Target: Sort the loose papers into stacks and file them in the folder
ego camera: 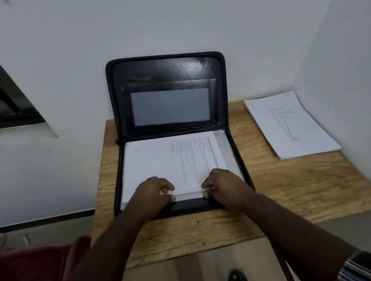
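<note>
A black zip folder (174,127) stands open at the counter's (286,197) far edge, a stack of printed sheets (171,164) lying in its lower half. The left hand (154,190) and right hand (222,181) each have a curled-finger grip pinching the stack's near edge. These sheets look light, floppy and prone to sliding apart, so holding both near corners seems wise; another stack with a figure drawing (289,126) lies by the counter's far right corner.

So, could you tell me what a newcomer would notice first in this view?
The open black folder stands against the wall mid-table, printed papers lying in its lower half. The left hand and right hand pinch their near edge. A second stack, topped by a figure drawing, lies at the table's right.
</note>
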